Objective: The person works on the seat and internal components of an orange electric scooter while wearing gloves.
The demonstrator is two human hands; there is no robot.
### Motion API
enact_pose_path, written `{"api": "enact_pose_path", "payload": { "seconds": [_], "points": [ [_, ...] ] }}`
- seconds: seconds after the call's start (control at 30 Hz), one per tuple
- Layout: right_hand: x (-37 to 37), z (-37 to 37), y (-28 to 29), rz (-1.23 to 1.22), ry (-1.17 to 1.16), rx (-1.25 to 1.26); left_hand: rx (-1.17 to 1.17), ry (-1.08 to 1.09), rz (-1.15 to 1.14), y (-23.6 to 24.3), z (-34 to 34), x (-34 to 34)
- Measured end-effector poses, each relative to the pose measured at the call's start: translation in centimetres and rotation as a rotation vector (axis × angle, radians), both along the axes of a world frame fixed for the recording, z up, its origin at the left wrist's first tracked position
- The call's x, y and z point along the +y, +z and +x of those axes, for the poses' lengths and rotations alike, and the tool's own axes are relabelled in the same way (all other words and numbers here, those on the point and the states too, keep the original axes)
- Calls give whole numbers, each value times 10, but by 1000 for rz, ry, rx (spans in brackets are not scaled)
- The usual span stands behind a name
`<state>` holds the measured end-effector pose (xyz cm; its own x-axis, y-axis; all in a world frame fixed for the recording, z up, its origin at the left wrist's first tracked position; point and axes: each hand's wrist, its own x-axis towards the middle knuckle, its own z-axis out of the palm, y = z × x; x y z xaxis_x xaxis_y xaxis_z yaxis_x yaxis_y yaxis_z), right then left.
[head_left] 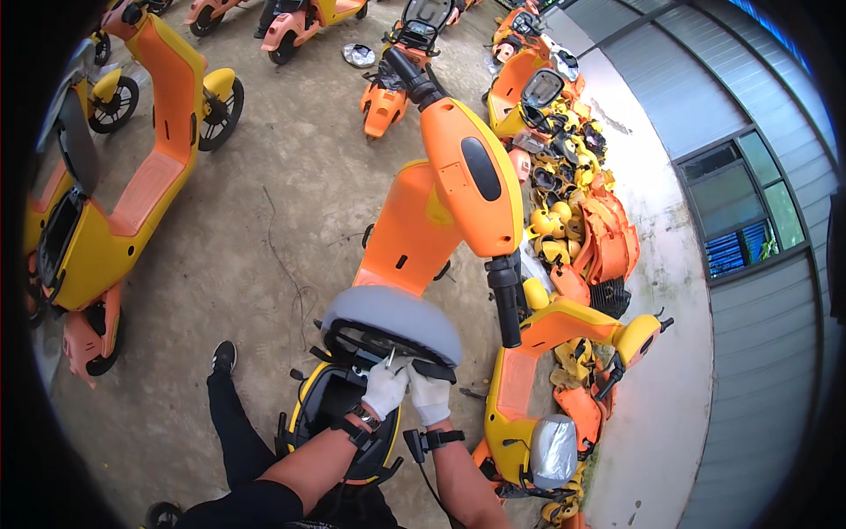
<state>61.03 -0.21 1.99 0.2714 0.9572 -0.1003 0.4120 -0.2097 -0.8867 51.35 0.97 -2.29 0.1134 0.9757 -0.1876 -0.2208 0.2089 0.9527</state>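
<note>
Grey-brown ground (282,167) is lying under parked scooters (167,176). Seat (397,316) is standing tipped up over the bin (333,395); left hand (385,390) and right hand (430,397), gloved, are working at its underside, fingers' grip can't tell.

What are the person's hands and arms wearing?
The left hand and right hand both wear white gloves. The left wrist has a dark watch and a black strap. The right wrist has another black band with a little black box and a thin dark cable. Both forearms are bare, and a black sleeve shows on the left arm.
</note>
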Motion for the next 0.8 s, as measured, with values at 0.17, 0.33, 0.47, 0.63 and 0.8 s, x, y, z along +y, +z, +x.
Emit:
{"api": "enact_pose_path", "payload": {
  "seconds": [0.17, 0.33, 0.47, 0.63, 0.8],
  "points": [
    [0, -9, 20, -171, -93, 199, -370, -198, -343, -12, -2, 3],
    [8, -6, 25, -95, 92, 19, -524, -81, -313, -3, -5, 11],
    [1, -5, 37, -155, 113, 115, -509, -156, -300, -1, -10, 14],
    [-17, 1, 37, -157, 9, 68, -497, -177, -262, -1, -12, 16],
    [-14, 17, 43, -40, 300, -229, -460, -202, -238, 0, -17, 21]
  ]
}}
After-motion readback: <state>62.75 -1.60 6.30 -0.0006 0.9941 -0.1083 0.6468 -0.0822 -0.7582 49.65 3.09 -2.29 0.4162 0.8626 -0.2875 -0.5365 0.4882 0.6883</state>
